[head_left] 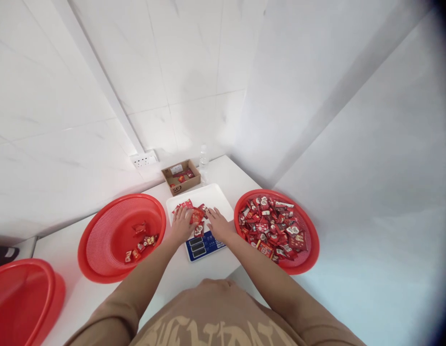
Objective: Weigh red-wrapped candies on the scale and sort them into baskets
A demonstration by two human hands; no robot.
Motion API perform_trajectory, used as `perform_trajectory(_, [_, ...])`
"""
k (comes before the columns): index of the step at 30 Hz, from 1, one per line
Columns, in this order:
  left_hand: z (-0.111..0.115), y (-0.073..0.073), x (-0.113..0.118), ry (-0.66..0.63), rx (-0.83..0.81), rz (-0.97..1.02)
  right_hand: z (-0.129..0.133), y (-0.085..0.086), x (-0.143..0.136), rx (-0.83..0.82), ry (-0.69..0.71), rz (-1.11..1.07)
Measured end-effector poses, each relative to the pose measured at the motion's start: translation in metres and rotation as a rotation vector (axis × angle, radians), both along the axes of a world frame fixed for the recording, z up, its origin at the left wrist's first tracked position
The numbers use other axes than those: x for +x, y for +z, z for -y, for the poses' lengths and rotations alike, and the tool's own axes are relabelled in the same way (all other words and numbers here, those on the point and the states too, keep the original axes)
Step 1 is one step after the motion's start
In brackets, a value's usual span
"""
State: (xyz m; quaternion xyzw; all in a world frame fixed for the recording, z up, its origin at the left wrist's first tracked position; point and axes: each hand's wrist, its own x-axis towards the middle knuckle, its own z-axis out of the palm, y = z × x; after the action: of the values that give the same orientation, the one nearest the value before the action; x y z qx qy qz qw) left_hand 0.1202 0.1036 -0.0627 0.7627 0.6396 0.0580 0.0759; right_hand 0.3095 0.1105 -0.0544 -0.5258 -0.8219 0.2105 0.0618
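Observation:
Several red-wrapped candy packets (197,215) lie in a loose pile on the white pan (218,197) of a weighing scale. The scale's blue front panel (207,246) carries dark displays and buttons, partly covered by my right wrist. My left hand (182,225) rests at the left side of the pile, fingers stretched out over the packets. At the pile's right edge is my right hand (218,224), its fingers extended and apart near a dark red packet (204,209). Neither hand is closed around a packet.
A red basket (313,259) heaped with wrapped candies stands right of the scale. Left of it, another red basket (95,235) holds a few. Behind are a cardboard box (192,181) with packets and a clear bottle (203,156). A third red basket (52,288) sits far left.

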Motion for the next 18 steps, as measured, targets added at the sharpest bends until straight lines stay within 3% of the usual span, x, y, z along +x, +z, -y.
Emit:
perform_trajectory(4, [0.001, 0.008, -0.032, 0.154, -0.051, -0.004, -0.015, -0.009, -0.006, -0.075, 0.034, 0.069])
perform_trajectory(10, [0.028, 0.013, -0.089, 0.322, -0.059, -0.060, -0.003, -0.030, 0.008, -0.033, 0.052, 0.034])
perform_trajectory(15, [0.044, 0.007, -0.101, 0.394, -0.070, -0.027, 0.013, -0.027, 0.016, 0.114, 0.005, -0.087])
perform_trajectory(18, [0.053, 0.000, -0.109, 0.499, -0.068, 0.008, 0.027, -0.029, 0.037, 0.223, -0.095, -0.112])
